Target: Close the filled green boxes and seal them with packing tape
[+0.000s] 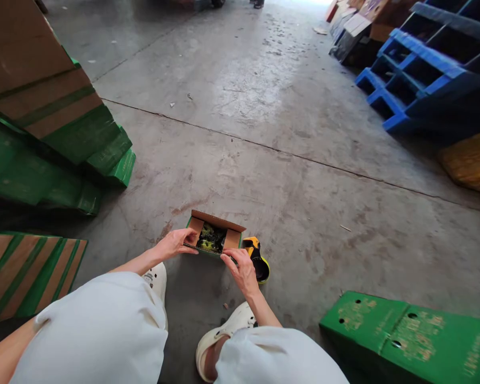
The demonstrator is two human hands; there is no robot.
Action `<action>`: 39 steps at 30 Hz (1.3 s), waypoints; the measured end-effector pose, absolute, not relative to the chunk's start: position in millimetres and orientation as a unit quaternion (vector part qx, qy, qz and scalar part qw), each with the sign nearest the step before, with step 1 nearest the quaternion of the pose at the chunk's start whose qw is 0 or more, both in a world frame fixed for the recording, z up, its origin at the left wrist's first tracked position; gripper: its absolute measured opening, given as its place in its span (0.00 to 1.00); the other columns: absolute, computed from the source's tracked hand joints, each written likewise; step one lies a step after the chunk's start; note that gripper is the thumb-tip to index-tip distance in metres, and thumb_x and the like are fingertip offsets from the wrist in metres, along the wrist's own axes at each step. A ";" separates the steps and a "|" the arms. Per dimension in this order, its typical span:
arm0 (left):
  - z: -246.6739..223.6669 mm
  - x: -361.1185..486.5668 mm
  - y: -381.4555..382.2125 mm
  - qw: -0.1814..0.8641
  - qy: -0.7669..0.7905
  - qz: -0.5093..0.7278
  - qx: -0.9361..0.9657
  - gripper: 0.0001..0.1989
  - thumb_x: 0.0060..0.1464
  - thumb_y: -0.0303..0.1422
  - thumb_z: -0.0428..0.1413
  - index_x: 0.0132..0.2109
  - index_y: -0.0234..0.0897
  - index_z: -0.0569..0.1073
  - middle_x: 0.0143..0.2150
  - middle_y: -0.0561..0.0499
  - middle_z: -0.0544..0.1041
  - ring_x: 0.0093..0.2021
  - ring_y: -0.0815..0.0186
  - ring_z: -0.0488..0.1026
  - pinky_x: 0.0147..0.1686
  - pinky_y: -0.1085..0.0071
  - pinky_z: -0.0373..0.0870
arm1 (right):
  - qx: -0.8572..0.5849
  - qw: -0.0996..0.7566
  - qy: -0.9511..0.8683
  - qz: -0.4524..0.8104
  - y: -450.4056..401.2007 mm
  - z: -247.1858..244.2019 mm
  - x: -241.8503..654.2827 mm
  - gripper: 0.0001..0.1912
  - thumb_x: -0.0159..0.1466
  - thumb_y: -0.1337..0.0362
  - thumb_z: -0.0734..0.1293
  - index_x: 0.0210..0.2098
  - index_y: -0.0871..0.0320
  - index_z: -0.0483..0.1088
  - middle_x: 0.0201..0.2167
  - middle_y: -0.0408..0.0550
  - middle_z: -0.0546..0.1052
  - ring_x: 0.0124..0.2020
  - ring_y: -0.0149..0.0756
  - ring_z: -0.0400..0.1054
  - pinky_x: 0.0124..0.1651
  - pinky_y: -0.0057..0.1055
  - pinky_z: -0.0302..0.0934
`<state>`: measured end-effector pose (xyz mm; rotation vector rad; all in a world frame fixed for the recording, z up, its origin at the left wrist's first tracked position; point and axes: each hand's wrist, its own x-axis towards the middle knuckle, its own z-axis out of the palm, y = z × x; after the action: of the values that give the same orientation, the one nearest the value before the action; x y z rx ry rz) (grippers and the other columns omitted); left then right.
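A small open cardboard box [232, 239], green outside and brown inside, is between my hands, its long far flap standing up. Inside lie green and black contents [212, 238] whose kind I cannot make out. My left hand [181, 241] grips the box's left end, thumb over the edge. At the near right corner, my right hand [242, 269] is closed on the rim. Just right of that hand, a yellow-and-black object [261, 261] with a round dark hollow is on the floor, partly hidden by the hand.
Stacked green-and-brown cartons [64, 106] rise on the left, with another striped carton [36, 274] nearer me. A green carton [408, 330] sits at the lower right. Blue pallets [420, 69] and a yellowish bundle [472, 162] stand farther right on the concrete floor [304, 213].
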<state>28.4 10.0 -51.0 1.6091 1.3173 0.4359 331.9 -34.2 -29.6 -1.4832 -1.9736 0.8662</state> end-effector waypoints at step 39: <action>-85.8 34.1 16.5 0.292 0.569 0.167 0.750 0.39 0.65 0.43 0.60 0.77 0.49 0.55 0.81 0.43 0.50 0.79 0.47 0.49 0.73 0.46 0.56 | -0.462 0.159 -0.853 0.185 -27.6 -46.7 341.2 0.24 0.74 0.67 0.61 0.67 0.54 0.71 0.66 0.54 0.75 0.69 0.48 0.67 0.71 0.55 0.63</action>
<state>34.1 16.5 -85.8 1.9997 1.5161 0.4448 341.2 -27.6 -46.7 -1.3192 -2.4378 0.5293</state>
